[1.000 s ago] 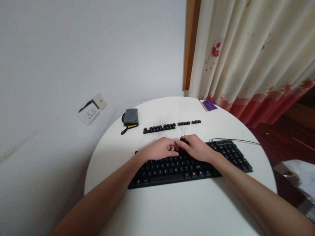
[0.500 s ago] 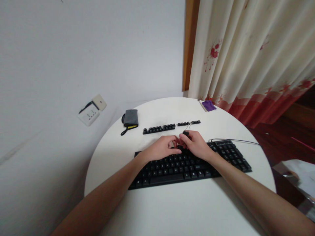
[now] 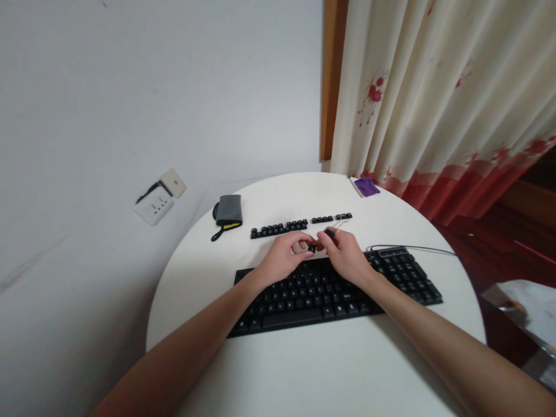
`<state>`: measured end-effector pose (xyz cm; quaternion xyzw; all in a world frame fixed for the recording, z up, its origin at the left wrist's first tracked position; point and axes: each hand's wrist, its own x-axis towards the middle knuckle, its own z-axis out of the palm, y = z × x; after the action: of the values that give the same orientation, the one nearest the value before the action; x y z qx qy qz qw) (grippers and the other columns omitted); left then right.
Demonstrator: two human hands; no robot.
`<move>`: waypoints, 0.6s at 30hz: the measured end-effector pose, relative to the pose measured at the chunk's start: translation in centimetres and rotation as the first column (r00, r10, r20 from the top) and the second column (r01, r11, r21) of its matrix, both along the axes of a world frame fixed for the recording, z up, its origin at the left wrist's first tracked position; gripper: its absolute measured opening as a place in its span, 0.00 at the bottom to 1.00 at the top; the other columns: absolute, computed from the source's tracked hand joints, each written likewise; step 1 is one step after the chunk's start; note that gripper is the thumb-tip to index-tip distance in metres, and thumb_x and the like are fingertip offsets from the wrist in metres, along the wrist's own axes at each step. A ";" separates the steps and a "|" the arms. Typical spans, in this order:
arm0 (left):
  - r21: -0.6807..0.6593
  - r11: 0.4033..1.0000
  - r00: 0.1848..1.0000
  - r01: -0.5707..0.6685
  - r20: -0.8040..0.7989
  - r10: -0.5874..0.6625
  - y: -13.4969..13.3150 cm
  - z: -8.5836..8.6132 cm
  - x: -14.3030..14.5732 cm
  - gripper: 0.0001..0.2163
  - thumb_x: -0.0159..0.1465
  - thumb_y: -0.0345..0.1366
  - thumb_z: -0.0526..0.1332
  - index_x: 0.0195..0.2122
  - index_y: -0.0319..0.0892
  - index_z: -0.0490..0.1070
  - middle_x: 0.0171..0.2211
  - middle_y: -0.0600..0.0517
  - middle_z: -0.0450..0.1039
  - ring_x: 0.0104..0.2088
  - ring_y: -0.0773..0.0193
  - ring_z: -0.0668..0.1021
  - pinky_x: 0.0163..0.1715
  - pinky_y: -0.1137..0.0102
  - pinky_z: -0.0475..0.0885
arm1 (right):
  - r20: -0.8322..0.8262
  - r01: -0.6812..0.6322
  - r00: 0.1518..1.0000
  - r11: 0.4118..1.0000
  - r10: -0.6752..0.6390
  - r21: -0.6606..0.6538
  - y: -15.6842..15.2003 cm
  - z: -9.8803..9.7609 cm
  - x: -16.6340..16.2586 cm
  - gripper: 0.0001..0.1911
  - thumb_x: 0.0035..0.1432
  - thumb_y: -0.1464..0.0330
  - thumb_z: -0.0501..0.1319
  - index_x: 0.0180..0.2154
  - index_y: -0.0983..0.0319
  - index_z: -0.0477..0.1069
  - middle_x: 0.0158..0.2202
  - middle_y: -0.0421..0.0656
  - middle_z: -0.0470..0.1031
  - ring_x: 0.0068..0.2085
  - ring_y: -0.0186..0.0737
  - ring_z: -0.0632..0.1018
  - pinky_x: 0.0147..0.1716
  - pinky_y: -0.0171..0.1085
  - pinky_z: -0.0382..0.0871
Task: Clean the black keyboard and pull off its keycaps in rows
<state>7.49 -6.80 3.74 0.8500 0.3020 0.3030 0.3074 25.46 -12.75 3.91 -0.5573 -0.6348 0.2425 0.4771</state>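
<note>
A black keyboard (image 3: 299, 301) lies across the white table in front of me, with both hands over its back edge. My left hand (image 3: 284, 255) is closed, pinching a small black keycap (image 3: 311, 248) between thumb and fingers. Close beside it, my right hand (image 3: 345, 255) is wrapped round the black handle of a wire keycap puller (image 3: 330, 232). The puller's thin wires stick out past the fingers toward the back right. Behind the hands, loose black keycaps (image 3: 278, 229) stand in a double row, and a shorter row of keycaps (image 3: 322, 219) continues to the right.
A grey pouch (image 3: 229, 209) with a black loop and yellow lining lies at the back left of the table (image 3: 269, 376). A purple cloth (image 3: 367, 186) is at the back right edge. The keyboard cable (image 3: 417, 249) runs off to the right. Wall and curtain (image 3: 391, 116) stand behind.
My left hand has lifted a little from the keyboard, and the keycap now shows at its fingertips. The puller in my right hand has tilted, its wires swinging to the right.
</note>
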 end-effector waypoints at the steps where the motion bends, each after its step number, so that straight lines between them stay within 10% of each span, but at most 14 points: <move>1: 0.008 1.000 1.000 -0.016 0.006 0.016 0.0 -0.1 0.0 0.10 0.59 0.30 0.67 0.43 0.44 0.76 0.39 0.52 0.77 0.36 0.65 0.75 0.37 0.70 0.70 | -0.012 0.000 1.000 1.000 0.000 -0.017 0.0 0.0 0.0 0.18 0.68 0.59 0.53 0.30 0.61 0.70 0.27 0.42 0.77 0.30 0.39 0.77 0.33 0.35 0.66; 18: 0.233 0.955 0.983 0.182 -0.027 -0.181 -0.3 0.3 -0.3 0.05 0.65 0.32 0.64 0.41 0.45 0.76 0.46 0.48 0.72 0.50 0.59 0.74 0.54 0.63 0.69 | -0.047 0.012 0.999 0.999 -0.014 -0.041 0.1 -0.5 -0.3 0.18 0.67 0.58 0.54 0.27 0.60 0.67 0.22 0.41 0.73 0.25 0.37 0.74 0.28 0.35 0.65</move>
<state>7.23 -7.05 4.01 0.9053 0.1857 0.3047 0.2305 25.20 -12.63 3.42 -0.5651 -0.6148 0.2651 0.4821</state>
